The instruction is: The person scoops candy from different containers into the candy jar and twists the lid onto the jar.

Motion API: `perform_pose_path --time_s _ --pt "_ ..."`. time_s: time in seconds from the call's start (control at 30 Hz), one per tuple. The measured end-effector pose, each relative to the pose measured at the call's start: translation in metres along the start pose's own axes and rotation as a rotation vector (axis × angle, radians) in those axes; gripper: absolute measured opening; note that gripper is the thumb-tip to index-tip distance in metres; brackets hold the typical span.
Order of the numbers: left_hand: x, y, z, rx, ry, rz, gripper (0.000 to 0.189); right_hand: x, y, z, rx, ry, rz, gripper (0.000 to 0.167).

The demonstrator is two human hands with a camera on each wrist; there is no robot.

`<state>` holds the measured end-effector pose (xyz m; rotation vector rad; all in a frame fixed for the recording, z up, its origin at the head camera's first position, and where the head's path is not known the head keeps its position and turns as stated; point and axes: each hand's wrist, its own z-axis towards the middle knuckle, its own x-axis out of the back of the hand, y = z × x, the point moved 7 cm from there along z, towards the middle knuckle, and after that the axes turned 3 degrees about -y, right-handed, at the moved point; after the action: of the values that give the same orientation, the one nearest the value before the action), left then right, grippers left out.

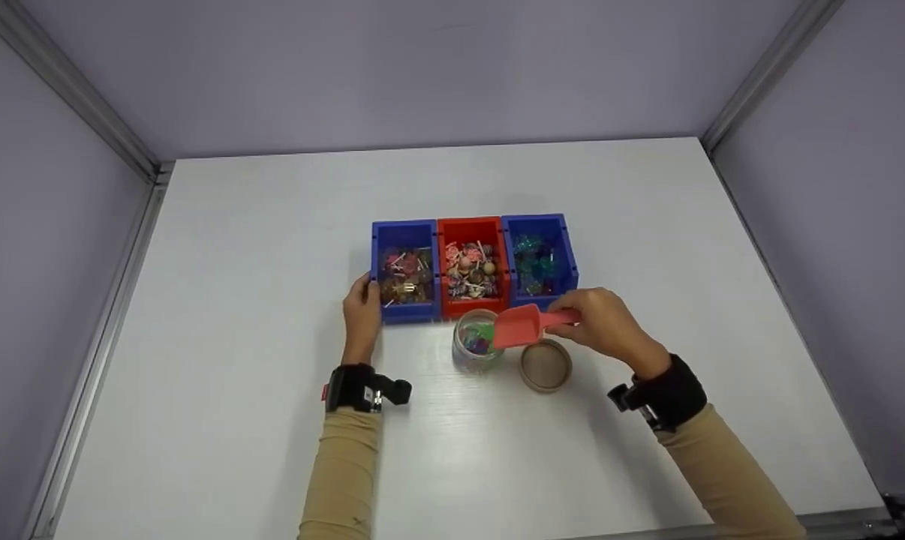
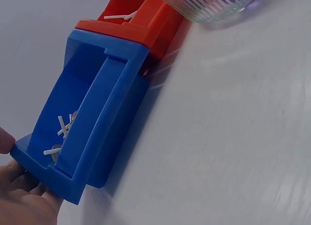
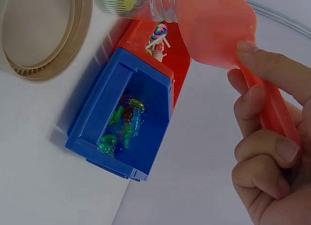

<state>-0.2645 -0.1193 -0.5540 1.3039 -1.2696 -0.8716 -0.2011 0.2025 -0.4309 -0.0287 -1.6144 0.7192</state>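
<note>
My right hand [image 1: 602, 322] holds a coral-red plastic scoop [image 1: 518, 327] by its handle, thumb laid along it. Its blade tilts over the mouth of a ribbed clear jar [image 1: 473, 363], with green and purple pieces inside. My left hand [image 1: 361, 321] grips the outer side of the left blue bin [image 2: 109, 123], thumb at the rim and fingers beneath. That bin holds small lollipop-like pieces with white sticks. Beside it stands a red bin [image 1: 473, 306] of swirled lollipop pieces. The right blue bin [image 3: 87, 142] contains translucent green and blue pieces.
A round tan lid [image 1: 545, 384] lies on the white table [image 1: 235, 300], right of the jar and below the scoop handle. The three bins stand in a row behind the jar. Grey-lilac walls [image 1: 437, 75] enclose the table at the back and sides.
</note>
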Motion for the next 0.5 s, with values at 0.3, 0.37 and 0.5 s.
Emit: perform_pose_path --time_s 0.3,0.37,0.5 --pt "-0.0007 0.0019 -0.0008 -0.007 0.028 -0.043 0.042 -0.0057 0.0062 -0.0029 -0.022 -0.078 0.013 0.021" --pt "-0.0008 0.0017 -0.0007 -0.004 0.029 -0.050 0.042 -0.0073 0.0077 -0.0041 -0.024 -0.094 0.025 0.021" --pt "-0.0012 0.0015 -0.0001 0.000 0.023 -0.052 0.042 -0.0070 0.0099 -0.0064 -0.010 -0.092 0.042 0.019"
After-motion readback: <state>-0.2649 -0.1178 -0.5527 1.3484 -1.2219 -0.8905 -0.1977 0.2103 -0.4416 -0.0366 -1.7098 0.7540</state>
